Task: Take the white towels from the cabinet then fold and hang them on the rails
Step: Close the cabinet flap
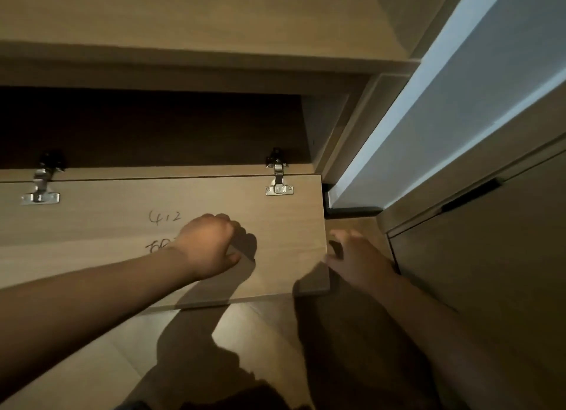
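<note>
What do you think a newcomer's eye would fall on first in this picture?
Most likely the open door in the middle, folded down on two hinges, with handwriting reading 412, and the dark cabinet behind it. Next, the left hand, curled into a fist over the door, and the blurred right hand at the door's right edge. A bright pale strip runs diagonally at right.
</note>
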